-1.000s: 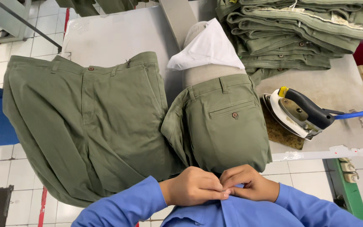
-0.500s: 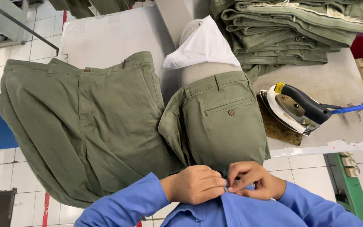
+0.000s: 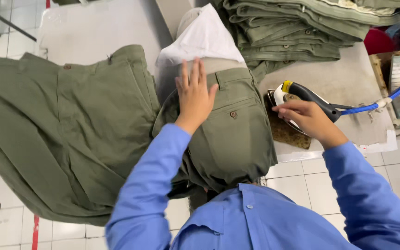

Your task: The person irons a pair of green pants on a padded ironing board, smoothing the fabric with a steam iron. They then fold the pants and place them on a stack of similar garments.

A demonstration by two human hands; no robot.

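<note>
Trousers (image 3: pixel 228 139), olive, pulled over narrow padded board end on desk (image 3: pixel 343 83), left hand (image 3: pixel 194 97) spread flat pinning waistband smooth, right hand (image 3: pixel 304 116) closing around handle of iron (image 3: pixel 297 99) parked alongside, within easy reach.

Hands: two, left hand (image 3: pixel 194 95) on the trousers left of the iron, right hand (image 3: pixel 302 115) at the iron
Iron (image 3: pixel 297 95): one
Spread trousers (image 3: pixel 70 134): one pair, left of the iron
Folded stack (image 3: pixel 302 28): one, above the iron
White cloth (image 3: pixel 204 37): one
</note>
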